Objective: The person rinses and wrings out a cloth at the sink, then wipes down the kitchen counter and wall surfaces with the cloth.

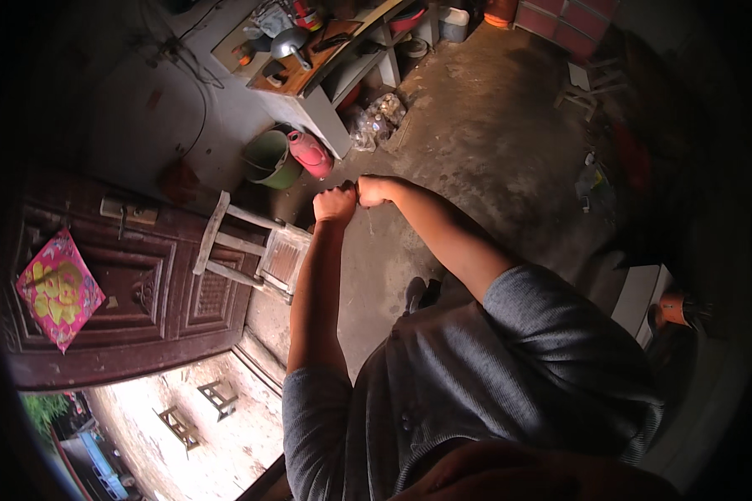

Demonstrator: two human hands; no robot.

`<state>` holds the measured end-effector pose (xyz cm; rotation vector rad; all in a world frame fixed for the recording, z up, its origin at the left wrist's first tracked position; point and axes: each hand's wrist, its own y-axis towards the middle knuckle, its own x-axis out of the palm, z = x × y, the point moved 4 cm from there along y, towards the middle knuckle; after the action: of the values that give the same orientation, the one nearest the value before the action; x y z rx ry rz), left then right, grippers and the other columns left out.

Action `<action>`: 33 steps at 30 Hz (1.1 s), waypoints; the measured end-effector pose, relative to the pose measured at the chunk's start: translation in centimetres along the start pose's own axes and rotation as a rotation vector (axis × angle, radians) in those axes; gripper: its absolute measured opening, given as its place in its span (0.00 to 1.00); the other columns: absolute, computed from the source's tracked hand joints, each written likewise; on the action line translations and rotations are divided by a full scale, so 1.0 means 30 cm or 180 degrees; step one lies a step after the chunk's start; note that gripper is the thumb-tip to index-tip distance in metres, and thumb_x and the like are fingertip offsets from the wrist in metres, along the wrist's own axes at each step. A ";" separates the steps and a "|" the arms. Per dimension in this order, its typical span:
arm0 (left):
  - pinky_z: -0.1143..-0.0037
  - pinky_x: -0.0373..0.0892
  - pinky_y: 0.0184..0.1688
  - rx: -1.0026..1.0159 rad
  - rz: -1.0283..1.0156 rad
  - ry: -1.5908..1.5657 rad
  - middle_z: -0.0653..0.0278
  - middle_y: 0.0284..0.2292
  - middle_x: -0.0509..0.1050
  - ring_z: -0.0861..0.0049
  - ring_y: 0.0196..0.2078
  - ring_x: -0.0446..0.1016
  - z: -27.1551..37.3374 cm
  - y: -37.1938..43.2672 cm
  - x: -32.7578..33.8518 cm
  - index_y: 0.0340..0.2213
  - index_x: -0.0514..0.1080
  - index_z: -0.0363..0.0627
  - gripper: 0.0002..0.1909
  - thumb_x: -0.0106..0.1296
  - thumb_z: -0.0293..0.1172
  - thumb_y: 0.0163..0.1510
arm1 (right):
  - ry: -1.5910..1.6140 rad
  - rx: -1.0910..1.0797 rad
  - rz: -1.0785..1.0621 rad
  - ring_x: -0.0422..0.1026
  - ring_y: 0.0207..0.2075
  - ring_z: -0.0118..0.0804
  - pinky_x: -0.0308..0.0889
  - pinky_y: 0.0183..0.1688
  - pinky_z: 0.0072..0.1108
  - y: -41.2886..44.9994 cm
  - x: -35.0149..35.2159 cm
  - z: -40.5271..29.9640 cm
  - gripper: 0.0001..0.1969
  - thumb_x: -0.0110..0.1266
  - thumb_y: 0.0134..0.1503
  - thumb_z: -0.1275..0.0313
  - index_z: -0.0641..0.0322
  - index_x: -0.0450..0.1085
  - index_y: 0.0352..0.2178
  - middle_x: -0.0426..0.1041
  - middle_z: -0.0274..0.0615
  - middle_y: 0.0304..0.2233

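Both my arms reach out in front of me over the concrete floor (pixel 382 250). My left hand (pixel 335 203) is closed in a fist, and my right hand (pixel 373 190), also a fist, meets it knuckles to knuckles or nearly so. No object shows in either hand; the inside of the fists is hidden. Just beyond them stand a pink plastic jug (pixel 311 154) and a green bucket (pixel 276 164). A worn wooden chair (pixel 241 244) is to the left of my left forearm.
A wooden door (pixel 131 269) stands at the left beside a bright doorway with small stools (pixel 178 429) outside. A counter (pixel 326 59) holds a metal pan (pixel 289 45). Plastic bags (pixel 376 122) lie by its foot. At right are a small stool (pixel 579 91) and a white box-like object (pixel 640 300).
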<state>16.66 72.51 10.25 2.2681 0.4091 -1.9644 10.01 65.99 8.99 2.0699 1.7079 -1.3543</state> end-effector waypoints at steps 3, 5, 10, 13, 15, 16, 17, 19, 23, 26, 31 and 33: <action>0.68 0.69 0.27 0.0110 0.0049 0.0020 0.56 0.26 0.74 0.63 0.28 0.74 0.092 0.167 -0.012 0.25 0.69 0.47 0.11 0.35 0.33 0.49 | 0.0751 -0.0327 0.0596 0.67 0.26 0.34 0.63 0.28 0.26 0.042 -0.059 0.200 0.11 0.54 0.36 0.73 0.66 0.68 0.26 0.71 0.48 0.23; 0.66 0.69 0.32 0.0025 -0.0072 -0.0262 0.54 0.28 0.73 0.61 0.31 0.74 0.196 0.276 -0.044 0.30 0.69 0.46 0.11 0.38 0.37 0.50 | 0.1496 -0.0235 0.1257 0.67 0.32 0.33 0.63 0.31 0.24 0.047 -0.092 0.403 0.23 0.58 0.36 0.70 0.58 0.64 0.39 0.69 0.43 0.36; 0.64 0.67 0.36 -0.0738 -0.0364 -0.1755 0.50 0.32 0.72 0.56 0.36 0.71 0.401 0.488 0.055 0.36 0.61 0.44 0.30 0.48 0.57 0.40 | 0.3661 0.0499 0.1387 0.63 0.40 0.29 0.58 0.42 0.28 -0.166 -0.254 0.686 0.30 0.58 0.42 0.57 0.53 0.57 0.45 0.62 0.33 0.42; 0.64 0.66 0.35 -0.0426 0.0052 -0.2608 0.50 0.31 0.71 0.54 0.34 0.70 0.640 0.652 0.085 0.34 0.60 0.41 0.34 0.55 0.57 0.35 | 0.3726 0.0581 0.1051 0.63 0.40 0.26 0.59 0.40 0.25 -0.194 -0.358 0.902 0.24 0.52 0.47 0.53 0.50 0.60 0.43 0.64 0.31 0.39; 0.65 0.64 0.39 -0.0195 0.0447 -0.2955 0.46 0.33 0.68 0.53 0.37 0.66 0.817 0.753 0.023 0.33 0.61 0.37 0.36 0.60 0.54 0.30 | 0.3743 0.0436 0.1751 0.66 0.35 0.25 0.62 0.35 0.21 -0.219 -0.430 1.070 0.18 0.51 0.49 0.57 0.52 0.63 0.39 0.67 0.30 0.34; 0.66 0.65 0.37 -0.0031 0.0521 -0.2930 0.48 0.31 0.69 0.57 0.36 0.68 0.882 0.813 0.002 0.32 0.63 0.37 0.34 0.60 0.52 0.31 | 0.3981 0.0394 0.1929 0.67 0.33 0.25 0.62 0.33 0.19 -0.241 -0.477 1.143 0.15 0.50 0.50 0.59 0.53 0.63 0.37 0.68 0.30 0.31; 0.68 0.66 0.35 0.0130 0.0591 -0.2902 0.50 0.28 0.70 0.60 0.34 0.70 0.942 0.872 -0.018 0.31 0.65 0.37 0.31 0.61 0.50 0.32 | 0.4221 0.0353 0.2102 0.68 0.31 0.24 0.63 0.30 0.17 -0.268 -0.526 1.220 0.11 0.49 0.51 0.61 0.53 0.64 0.34 0.68 0.30 0.29; 0.75 0.67 0.35 0.0780 0.0650 -0.3249 0.55 0.29 0.72 0.72 0.30 0.71 1.030 0.991 -0.075 0.32 0.68 0.36 0.24 0.61 0.41 0.37 | 0.4325 0.0393 0.1898 0.68 0.35 0.25 0.64 0.33 0.18 -0.339 -0.654 1.324 0.08 0.48 0.52 0.63 0.52 0.63 0.31 0.69 0.31 0.32; 0.79 0.65 0.35 0.0704 -0.0301 -0.4981 0.65 0.30 0.71 0.83 0.32 0.67 1.203 1.160 -0.196 0.39 0.65 0.36 0.21 0.56 0.33 0.44 | 0.4647 0.0262 0.2072 0.67 0.34 0.25 0.64 0.34 0.19 -0.430 -0.899 1.492 0.08 0.50 0.51 0.65 0.53 0.63 0.30 0.67 0.29 0.30; 0.80 0.65 0.36 0.0667 -0.0742 -0.5693 0.63 0.32 0.70 0.81 0.33 0.68 1.267 1.287 -0.272 0.41 0.62 0.33 0.21 0.52 0.32 0.48 | 0.4842 -0.0010 0.2077 0.66 0.35 0.24 0.64 0.34 0.20 -0.425 -1.047 1.591 0.07 0.50 0.51 0.67 0.53 0.63 0.31 0.67 0.29 0.31; 0.81 0.63 0.38 0.0703 -0.0438 -0.5776 0.66 0.30 0.70 0.83 0.33 0.67 1.279 1.548 -0.312 0.38 0.65 0.37 0.16 0.45 0.37 0.53 | 0.5155 -0.0520 0.2215 0.66 0.34 0.27 0.65 0.35 0.24 -0.302 -1.262 1.730 0.06 0.50 0.51 0.70 0.54 0.63 0.32 0.66 0.31 0.32; 0.80 0.63 0.36 0.0771 -0.0309 -0.5178 0.67 0.31 0.70 0.82 0.33 0.68 1.255 1.710 -0.264 0.38 0.66 0.37 0.21 0.41 0.44 0.54 | 0.5244 -0.0841 0.2238 0.67 0.31 0.28 0.64 0.34 0.23 -0.252 -1.391 1.792 0.07 0.50 0.50 0.71 0.53 0.64 0.33 0.66 0.30 0.29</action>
<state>-6.11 12.62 7.61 0.1208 0.0404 -3.0839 -23.46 6.25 9.56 3.1680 0.8351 1.0425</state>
